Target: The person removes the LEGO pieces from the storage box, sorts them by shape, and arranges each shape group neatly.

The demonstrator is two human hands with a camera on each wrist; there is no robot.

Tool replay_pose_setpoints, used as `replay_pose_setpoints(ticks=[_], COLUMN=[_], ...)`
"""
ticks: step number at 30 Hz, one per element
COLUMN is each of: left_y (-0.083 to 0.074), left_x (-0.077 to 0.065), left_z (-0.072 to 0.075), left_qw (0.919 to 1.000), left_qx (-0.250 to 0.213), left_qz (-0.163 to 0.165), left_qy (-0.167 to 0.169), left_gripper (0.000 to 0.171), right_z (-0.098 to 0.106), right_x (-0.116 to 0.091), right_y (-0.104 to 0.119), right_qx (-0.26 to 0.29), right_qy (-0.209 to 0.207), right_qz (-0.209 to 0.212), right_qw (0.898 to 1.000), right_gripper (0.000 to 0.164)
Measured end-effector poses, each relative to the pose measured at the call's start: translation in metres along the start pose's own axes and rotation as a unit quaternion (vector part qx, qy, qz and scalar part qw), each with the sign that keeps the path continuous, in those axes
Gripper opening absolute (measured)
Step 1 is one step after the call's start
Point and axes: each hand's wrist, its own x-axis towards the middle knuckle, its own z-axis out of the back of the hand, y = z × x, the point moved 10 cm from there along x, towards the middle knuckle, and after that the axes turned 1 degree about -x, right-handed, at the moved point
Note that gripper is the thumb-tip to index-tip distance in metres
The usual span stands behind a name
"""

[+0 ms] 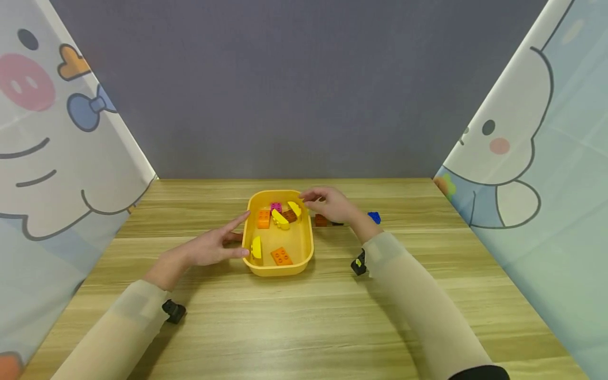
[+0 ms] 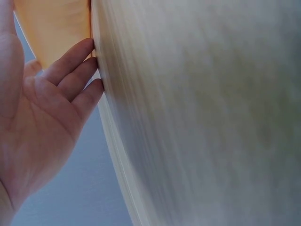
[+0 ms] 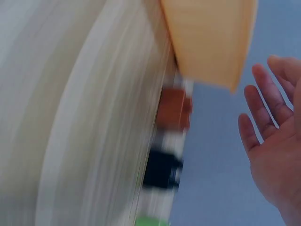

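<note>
A yellow plastic bin [image 1: 280, 271] stands on the table with several toy bricks inside. These include an orange brick [image 1: 263, 219], a flat orange brick [image 1: 282, 256], a magenta brick [image 1: 276, 207], a brown brick [image 1: 289, 216] and curved yellow bricks [image 1: 280, 219]. My left hand [image 1: 209, 248] rests along the bin's left side, fingers extended and thumb at the rim; its lower fingertips touch the tabletop in the left wrist view. Over the bin's far right corner hovers my right hand [image 1: 332, 204], its fingers loosely bent and holding nothing. In the right wrist view that hand appears apart from the bin.
To the right of the bin stand a reddish-brown brick [image 3: 172, 109] and a black brick [image 3: 161, 169], with a green piece [image 3: 151, 221] beyond them. A blue brick [image 1: 374, 217] lies farther right. A grey panel [image 1: 294, 95] rises behind the wooden table [image 1: 266, 327].
</note>
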Motion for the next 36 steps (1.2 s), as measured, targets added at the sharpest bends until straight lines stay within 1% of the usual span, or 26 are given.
replay_pose_setpoints(ticks=[4,7,10,13,16,19,23,26,31,36], left_y=[-0.001,-0.001,-0.001,-0.001,-0.001,-0.001,-0.001,-0.001,-0.003,-0.005], left_x=[0.001,0.002,0.002,0.001,0.001,0.0,0.0,-0.001,-0.001,-0.001], left_z=[-0.001,-0.002,-0.002,-0.002,-0.001,0.001,0.001,0.001,0.001,0.001], left_qw=[1.0,1.0,1.0,1.0,1.0,1.0,1.0,0.9999,0.9999,0.9999], left_qx=[-0.006,-0.008,-0.007,-0.005,-0.002,0.005,0.009,0.011,0.012,0.01], left_qz=[-0.005,-0.004,-0.002,-0.001,0.002,-0.001,0.0,0.001,-0.007,-0.012], left_qy=[0.003,0.003,0.003,0.002,-0.002,-0.003,-0.002,-0.002,-0.003,-0.001], left_gripper=[0.106,0.105,0.106,0.106,0.106,0.106,0.105,0.105,0.105,0.105], right_z=[-0.023,-0.035,-0.044,-0.051,-0.056,-0.06,-0.063,-0.064,-0.068,-0.069], right_x=[0.019,0.029,0.035,0.036,0.036,0.035,0.035,0.035,0.035,0.036], right_y=[0.012,0.014,0.008,0.001,-0.002,-0.002,-0.002,-0.001,0.003,0.004], right_qx=[-0.026,-0.058,-0.097,-0.112,-0.104,-0.093,-0.087,-0.112,-0.171,-0.19], right_qy=[0.016,0.018,0.022,0.033,0.044,0.057,0.067,0.079,0.108,0.118], right_qz=[0.014,0.018,0.006,-0.017,-0.027,-0.022,-0.023,-0.028,-0.034,-0.045], right_qw=[0.999,0.998,0.995,0.993,0.993,0.994,0.994,0.99,0.979,0.974], right_gripper=[0.033,0.032,0.032,0.031,0.028,0.026,0.029,0.035,0.043,0.042])
